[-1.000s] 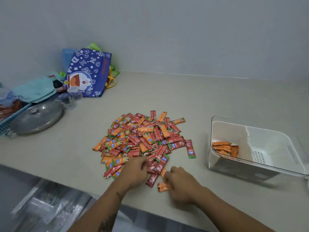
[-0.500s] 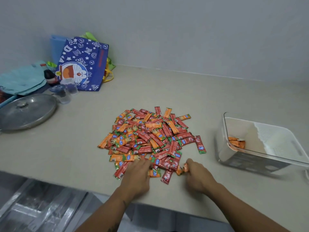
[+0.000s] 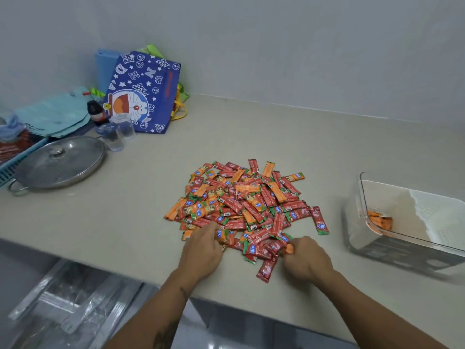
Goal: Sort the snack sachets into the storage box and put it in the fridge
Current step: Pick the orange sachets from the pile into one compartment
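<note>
A pile of red and orange snack sachets (image 3: pixel 246 205) lies in the middle of the beige counter. My left hand (image 3: pixel 203 250) rests on the pile's near left edge, fingers pinching an orange sachet (image 3: pixel 222 235). My right hand (image 3: pixel 308 260) sits at the near right edge, closed on another orange sachet (image 3: pixel 289 248) that sticks out of its fingers. One red sachet (image 3: pixel 266 269) lies apart between the hands. The clear storage box (image 3: pixel 362 195) with a white perforated insert stands at the right, with a few orange sachets (image 3: pixel 380 220) inside.
At the left are a steel pan lid (image 3: pixel 60 163), small clear glasses (image 3: pixel 118 133), a blue cartoon bag (image 3: pixel 143 94) against the wall and a blue basket (image 3: pixel 15 165). The counter's front edge runs just under my wrists.
The view has shifted slightly. My left hand moved forward onto the pile and took hold of an orange sachet. My right hand keeps its sachet near the same spot.
</note>
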The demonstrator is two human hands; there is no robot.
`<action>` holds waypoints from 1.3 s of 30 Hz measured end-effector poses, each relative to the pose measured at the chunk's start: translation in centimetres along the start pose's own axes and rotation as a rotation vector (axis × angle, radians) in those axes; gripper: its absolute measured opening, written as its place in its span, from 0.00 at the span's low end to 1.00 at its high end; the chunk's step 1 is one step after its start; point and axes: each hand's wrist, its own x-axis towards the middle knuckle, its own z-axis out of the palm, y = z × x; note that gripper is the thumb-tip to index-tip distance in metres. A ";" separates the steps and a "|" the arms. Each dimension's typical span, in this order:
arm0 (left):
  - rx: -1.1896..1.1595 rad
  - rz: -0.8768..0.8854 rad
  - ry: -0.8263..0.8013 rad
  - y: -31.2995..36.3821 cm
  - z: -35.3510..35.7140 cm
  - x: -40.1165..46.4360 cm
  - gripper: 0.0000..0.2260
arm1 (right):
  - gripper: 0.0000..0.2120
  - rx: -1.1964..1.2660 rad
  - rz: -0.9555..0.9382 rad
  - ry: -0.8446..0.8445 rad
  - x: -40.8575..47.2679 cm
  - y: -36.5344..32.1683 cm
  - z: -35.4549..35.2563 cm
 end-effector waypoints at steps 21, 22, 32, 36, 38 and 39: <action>0.290 0.026 -0.016 -2.4 -0.4 1.0 0.14 | 0.03 0.174 -0.182 -0.197 2.0 -8.4 0.5; 0.288 0.038 -0.049 -2.4 -0.6 0.7 0.15 | 0.04 0.127 -0.200 -0.168 2.2 -8.8 0.5; 0.367 0.115 -0.159 -1.8 0.8 -1.5 0.20 | 0.24 -0.485 -0.436 -0.109 3.9 -7.6 1.3; 0.377 0.104 -0.142 -1.4 1.4 -1.1 0.18 | 0.35 -0.541 -0.396 -0.127 3.3 -7.1 1.3; 0.391 0.122 -0.163 -1.2 1.5 -0.8 0.16 | 0.31 -0.509 -0.381 -0.121 3.3 -6.9 1.7; 0.391 0.130 -0.173 -1.0 1.6 -0.7 0.16 | 0.27 -0.490 -0.377 -0.117 3.4 -6.9 1.8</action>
